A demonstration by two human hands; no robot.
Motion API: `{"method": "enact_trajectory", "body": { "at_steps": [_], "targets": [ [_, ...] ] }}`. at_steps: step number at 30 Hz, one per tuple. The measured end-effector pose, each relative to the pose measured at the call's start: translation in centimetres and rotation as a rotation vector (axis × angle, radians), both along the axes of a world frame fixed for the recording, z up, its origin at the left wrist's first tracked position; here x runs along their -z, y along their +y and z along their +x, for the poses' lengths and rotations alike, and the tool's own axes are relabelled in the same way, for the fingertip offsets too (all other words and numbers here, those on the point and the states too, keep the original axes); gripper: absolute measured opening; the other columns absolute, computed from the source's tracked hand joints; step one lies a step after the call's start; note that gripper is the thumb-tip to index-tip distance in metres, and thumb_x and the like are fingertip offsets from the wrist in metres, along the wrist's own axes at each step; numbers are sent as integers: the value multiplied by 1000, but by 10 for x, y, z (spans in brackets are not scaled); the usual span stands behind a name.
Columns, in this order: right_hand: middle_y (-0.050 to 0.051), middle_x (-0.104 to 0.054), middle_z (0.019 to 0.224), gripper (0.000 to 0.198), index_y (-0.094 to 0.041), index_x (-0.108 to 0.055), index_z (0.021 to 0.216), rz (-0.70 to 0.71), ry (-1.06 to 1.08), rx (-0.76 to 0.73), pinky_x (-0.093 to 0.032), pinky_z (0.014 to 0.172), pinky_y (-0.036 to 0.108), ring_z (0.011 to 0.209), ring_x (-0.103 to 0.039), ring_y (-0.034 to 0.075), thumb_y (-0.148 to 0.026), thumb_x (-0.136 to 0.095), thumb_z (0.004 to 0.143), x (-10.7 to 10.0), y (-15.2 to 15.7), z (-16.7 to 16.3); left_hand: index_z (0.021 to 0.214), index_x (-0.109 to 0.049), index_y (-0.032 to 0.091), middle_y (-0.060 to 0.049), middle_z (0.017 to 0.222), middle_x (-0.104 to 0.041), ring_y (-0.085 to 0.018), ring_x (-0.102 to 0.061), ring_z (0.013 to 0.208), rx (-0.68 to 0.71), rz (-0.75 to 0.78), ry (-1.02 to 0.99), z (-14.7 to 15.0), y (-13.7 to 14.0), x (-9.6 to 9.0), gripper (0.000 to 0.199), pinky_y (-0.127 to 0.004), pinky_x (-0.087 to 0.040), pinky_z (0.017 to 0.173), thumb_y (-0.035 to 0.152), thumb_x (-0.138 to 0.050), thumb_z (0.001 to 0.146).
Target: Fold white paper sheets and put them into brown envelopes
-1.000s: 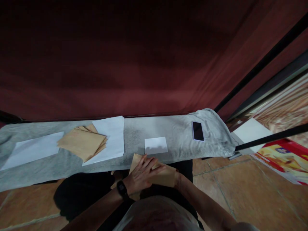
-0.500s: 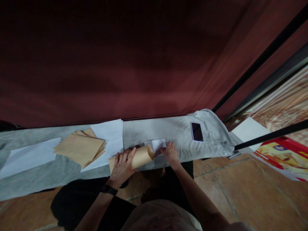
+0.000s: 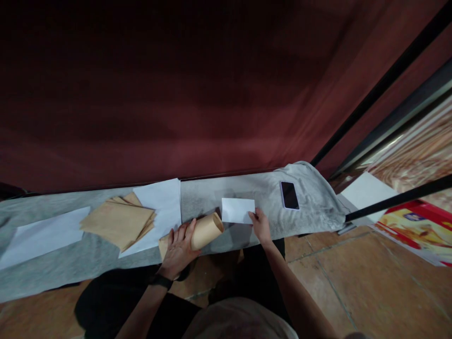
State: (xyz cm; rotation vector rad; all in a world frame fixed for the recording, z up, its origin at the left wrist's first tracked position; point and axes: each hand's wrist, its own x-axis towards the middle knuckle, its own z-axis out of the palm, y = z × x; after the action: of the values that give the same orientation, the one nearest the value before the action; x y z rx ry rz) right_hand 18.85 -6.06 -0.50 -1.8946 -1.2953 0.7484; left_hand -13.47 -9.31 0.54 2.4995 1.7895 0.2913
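Note:
My left hand (image 3: 179, 247), with a dark band at the wrist, lies over a brown paper envelope (image 3: 208, 230) and grips it. The envelope bulges into a tube shape, its open end toward the right; the thumb is partly hidden. My right hand (image 3: 260, 224) pinches a small folded white sheet of paper (image 3: 238, 210) at its lower right corner. The sheet is held just right of the envelope's mouth, over the grey cloth, with a shadow beneath it.
A grey cloth (image 3: 201, 190) covers the long narrow bench. To the left lie several brown envelopes (image 3: 118, 221) and large white sheets (image 3: 45, 235). A phone (image 3: 290, 195) rests on the right. Black bars (image 3: 399, 200) and a red-yellow box (image 3: 416, 228) stand farther right.
My right hand has drawn the white sheet rightward and up, away from the envelope's mouth, and more of it shows. My left hand stays on the envelope.

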Motion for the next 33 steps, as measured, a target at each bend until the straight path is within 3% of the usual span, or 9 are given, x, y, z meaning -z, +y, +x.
{"method": "enact_trajectory", "body": {
  "at_steps": [2, 5, 8, 13, 18, 23, 29, 33],
  "targets": [
    [6, -75, 92, 37, -18, -66, 105, 127, 137, 7, -54, 70, 30, 81, -68, 21, -48, -45, 96, 0, -8, 6, 162, -16, 18, -17, 142, -55, -37, -50, 134, 3, -15, -21, 0, 1, 1, 106, -60, -22, 121, 32, -71, 73],
    [5, -72, 85, 41, -19, -68, 93, 224, 244, -51, -53, 69, 29, 78, -64, 20, -54, -49, 93, 2, -20, 6, 162, -16, 18, -17, 143, -54, -37, -49, 136, 15, -14, -45, 0, 2, 4, 107, -60, -21, 122, 35, -71, 73],
    [3, -68, 74, 39, -21, -67, 78, 181, 207, -119, -50, 68, 28, 72, -61, 20, -54, -52, 91, 4, -27, 3, 163, -18, 19, -16, 144, -53, -37, -48, 137, 30, 1, -49, 2, 2, 6, 105, -59, -20, 123, 36, -71, 74],
    [1, -68, 71, 27, -23, -69, 77, 98, 187, -228, -47, 64, 26, 67, -61, 18, -41, -54, 91, 0, -22, 17, 163, -16, 18, -18, 142, -54, -38, -49, 136, 29, -5, -36, 1, 2, 8, 107, -61, -22, 121, 36, -73, 74],
    [-3, -61, 59, 24, -23, -63, 62, 5, 153, -312, -41, 58, 24, 59, -57, 15, -28, -61, 84, -3, -14, 32, 163, -14, 18, -17, 140, -56, -38, -51, 134, 82, 11, -40, 3, 5, 9, 110, -61, -24, 120, 38, -75, 74],
    [-2, -61, 61, 27, -22, -64, 62, -14, 153, -301, -44, 63, 25, 63, -59, 15, -26, -59, 88, 2, -19, 5, 163, -16, 17, -18, 135, -59, -39, -55, 129, 98, 41, -63, 19, 8, 6, 112, -60, -28, 119, 41, -78, 72],
    [6, -72, 102, 22, -21, -71, 74, 15, 210, -286, -50, 92, 31, 102, -66, 21, -20, -58, 92, 8, -25, -44, 161, -18, 16, -18, 135, -58, -38, -53, 129, 178, 67, -66, 43, 12, -5, 111, -60, -27, 118, 37, -78, 70],
    [5, -69, 84, 22, -21, -65, 67, -26, 222, -237, -53, 81, 31, 85, -67, 21, -17, -61, 87, 15, -23, -55, 161, -20, 15, -18, 137, -57, -38, -52, 131, 212, 64, -67, 47, 15, -9, 110, -60, -27, 119, 34, -78, 69]
  ]
}}
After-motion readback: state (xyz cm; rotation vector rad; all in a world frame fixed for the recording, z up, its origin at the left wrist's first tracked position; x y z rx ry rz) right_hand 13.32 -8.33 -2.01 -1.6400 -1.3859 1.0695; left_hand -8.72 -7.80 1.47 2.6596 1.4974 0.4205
